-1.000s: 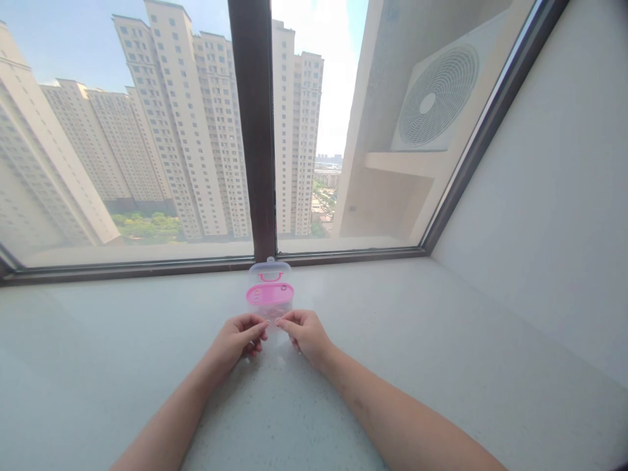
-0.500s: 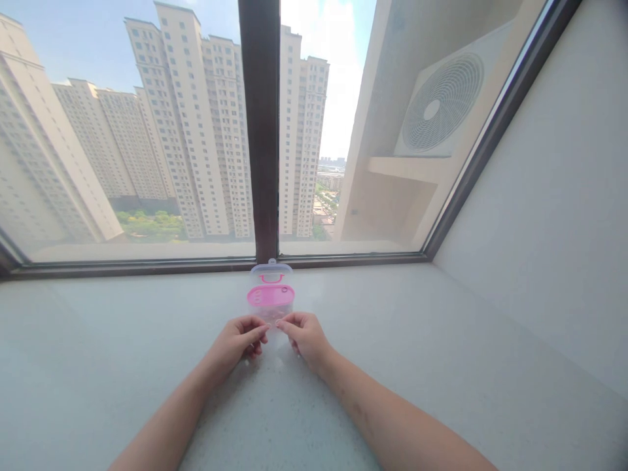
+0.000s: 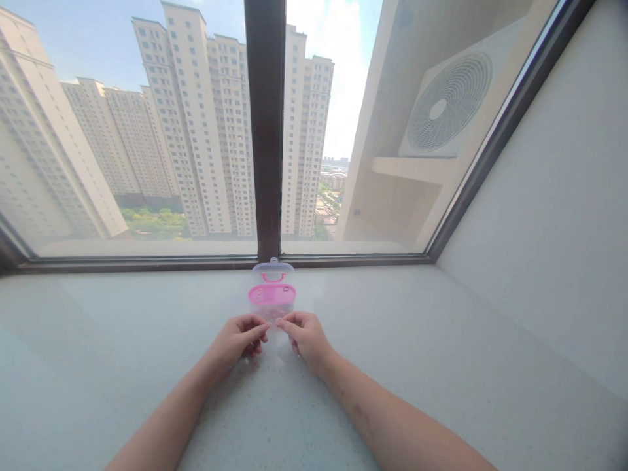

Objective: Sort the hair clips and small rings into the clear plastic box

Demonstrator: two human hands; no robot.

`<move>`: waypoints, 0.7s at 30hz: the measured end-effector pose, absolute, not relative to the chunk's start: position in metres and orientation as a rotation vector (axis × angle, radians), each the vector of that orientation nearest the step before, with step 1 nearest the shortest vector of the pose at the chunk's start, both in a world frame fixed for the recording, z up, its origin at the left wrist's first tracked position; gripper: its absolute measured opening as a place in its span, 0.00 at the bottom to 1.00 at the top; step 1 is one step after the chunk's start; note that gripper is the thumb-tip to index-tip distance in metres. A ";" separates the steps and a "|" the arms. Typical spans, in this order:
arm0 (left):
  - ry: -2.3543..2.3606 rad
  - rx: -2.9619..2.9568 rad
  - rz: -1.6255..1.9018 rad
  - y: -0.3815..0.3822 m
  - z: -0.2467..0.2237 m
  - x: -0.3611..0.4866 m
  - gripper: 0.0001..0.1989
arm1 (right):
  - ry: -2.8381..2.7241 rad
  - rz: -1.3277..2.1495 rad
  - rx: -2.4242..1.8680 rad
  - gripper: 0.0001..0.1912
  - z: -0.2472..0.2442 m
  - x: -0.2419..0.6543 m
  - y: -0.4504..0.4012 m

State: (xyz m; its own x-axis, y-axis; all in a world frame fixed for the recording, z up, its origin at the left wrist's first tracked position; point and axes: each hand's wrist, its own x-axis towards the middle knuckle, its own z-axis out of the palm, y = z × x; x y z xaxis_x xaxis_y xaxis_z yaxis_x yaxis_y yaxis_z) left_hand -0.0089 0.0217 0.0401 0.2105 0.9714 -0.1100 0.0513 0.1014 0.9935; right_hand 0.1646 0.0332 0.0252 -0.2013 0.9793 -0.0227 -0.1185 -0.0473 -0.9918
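Note:
A small clear plastic box [image 3: 287, 310] with a pink insert [image 3: 272, 294] in its top stands on the white sill by the window. Behind it rises its clear lid [image 3: 273, 269], swung open, with a pink handle [image 3: 273, 278]. Just in front of the box, my left hand [image 3: 244, 337] has thumb and forefinger pinched together. My right hand [image 3: 305, 335] makes the same pinch, its fingertips a small gap from the left ones. Whatever lies in either pinch is too small or too clear to make out.
The white sill [image 3: 275, 418] spreads below and around both hands. Beyond the box are the dark window frame [image 3: 268, 131] and glass panes. A white wall [image 3: 564, 196] slopes up on the right. Outside, an air-conditioner unit [image 3: 451, 101] and tall buildings show.
The view has shifted slightly, so the box and window sit a little further right. Both hands keep the same pinched pose in front of the box.

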 end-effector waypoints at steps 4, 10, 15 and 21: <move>1.129 1.228 0.947 0.022 0.041 -0.009 0.17 | -1.241 1.444 -1.037 0.16 0.026 0.165 0.032; 1.129 1.186 0.951 0.019 0.045 -0.007 0.17 | -1.232 1.443 -1.053 0.16 0.028 0.166 0.030; 1.133 1.156 0.955 0.017 0.047 -0.008 0.17 | -1.245 1.434 -1.049 0.16 0.028 0.166 0.029; 1.116 1.155 0.945 0.016 0.047 -0.011 0.15 | -1.248 1.434 -1.047 0.16 0.030 0.164 0.027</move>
State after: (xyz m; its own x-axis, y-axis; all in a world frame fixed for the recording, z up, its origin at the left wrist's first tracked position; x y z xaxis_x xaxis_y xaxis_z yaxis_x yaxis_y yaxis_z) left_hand -0.0108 0.0164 0.0474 0.2067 0.9639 -0.1681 -0.0075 0.1734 0.9848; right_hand 0.1635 0.0266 0.0300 -0.1999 0.9795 -0.0235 -0.1121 -0.0467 -0.9926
